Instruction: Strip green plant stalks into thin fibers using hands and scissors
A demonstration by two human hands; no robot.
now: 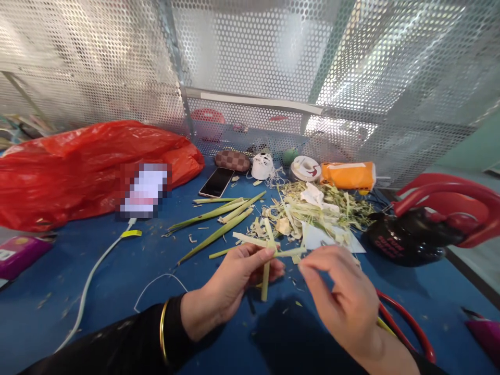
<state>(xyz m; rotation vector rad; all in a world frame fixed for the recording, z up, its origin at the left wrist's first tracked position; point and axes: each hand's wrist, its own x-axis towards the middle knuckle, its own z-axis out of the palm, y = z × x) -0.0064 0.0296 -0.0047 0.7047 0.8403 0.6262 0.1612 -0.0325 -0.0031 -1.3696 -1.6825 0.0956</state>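
Note:
My left hand (238, 278) pinches several pale green leaf strips (265, 281) where they cross, its thumb pressed on the crossing. One strip stands upright through the crossing, while others reach out to the left and right. My right hand (341, 297) is curled just right of the strips, thumb and forefinger drawn together near the end of the right-pointing strip. Whatever its fingertips hold, if anything, is too small to make out. Beyond my left hand lie several long green pointed leaves (216, 235), with a pile of shredded leaf scraps (291, 205) to their right.
A red plastic bag (86, 161) and a lit phone (144, 190) on a white cable are at left. A dark phone (217, 182), checkered case (233, 161), white spool (305, 169) and orange packet (347, 175) line the back. A black jar (406, 237) stands right.

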